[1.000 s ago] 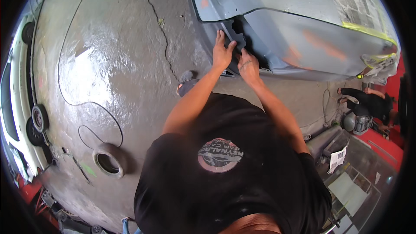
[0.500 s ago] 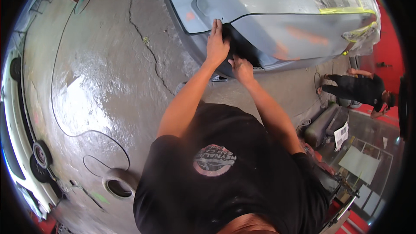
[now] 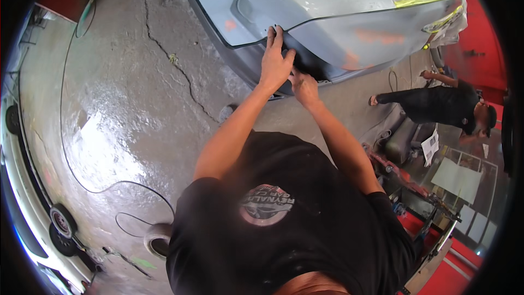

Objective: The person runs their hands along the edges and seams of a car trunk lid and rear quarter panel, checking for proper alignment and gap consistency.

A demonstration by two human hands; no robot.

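Car panel [image 3: 349, 38] — both hands [image 3: 275, 65] pressing its edge.

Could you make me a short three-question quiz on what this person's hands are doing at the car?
1. True or false: both hands are at the dark gap in the grey car body panel.
2. Which hand lies flat higher on the panel, fingers spread? A) left hand B) right hand C) neither
3. What runs in a long loop across the wet concrete floor?

Key
1. True: both hands meet at the dark opening.
2. A: the left hand lies above the right.
3. A thin dark cable.
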